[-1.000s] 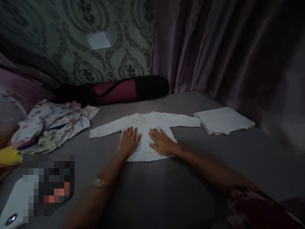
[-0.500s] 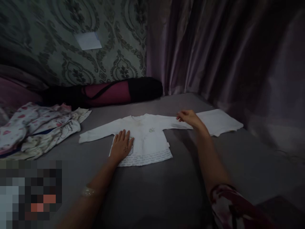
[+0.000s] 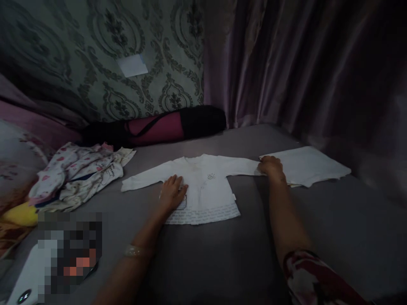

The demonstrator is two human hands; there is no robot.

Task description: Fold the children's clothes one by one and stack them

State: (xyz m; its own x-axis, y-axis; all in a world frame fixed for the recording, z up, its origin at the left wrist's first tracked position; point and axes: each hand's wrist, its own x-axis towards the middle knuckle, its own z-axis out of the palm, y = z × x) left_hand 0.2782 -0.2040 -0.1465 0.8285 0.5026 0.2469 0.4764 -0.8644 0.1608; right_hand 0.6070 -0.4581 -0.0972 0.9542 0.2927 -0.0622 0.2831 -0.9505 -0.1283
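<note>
The white shirt (image 3: 213, 192) lies spread on the grey sheet (image 3: 210, 267), sleeves stretched out to both sides. Rows of tiny print run along its hem (image 3: 206, 215), too small to read; a small outlined motif (image 3: 211, 176) sits on the chest, and a blank-looking tab (image 3: 234, 197) sticks out at the side seam.

The left hand (image 3: 173, 191) rests flat on the shirt's body, fingers extended and grasping nothing, partly covering a boxy print (image 3: 182, 202). The right hand (image 3: 271, 165) is at the far end of the sleeve on its own side, fingers bent over the cuff; I cannot tell whether they pinch it.

A second ago both palms lay on the shirt's body; half a second ago the right was over the sleeve, and now it is down at the cuff. The left has stayed in place.

Folded white cloth (image 3: 318, 166) lies just beyond the right hand. Left of the shirt is a clothes pile (image 3: 85, 176), one piece bearing dark lettering I cannot make out. Behind lies a pink-and-black bag (image 3: 162, 127).
</note>
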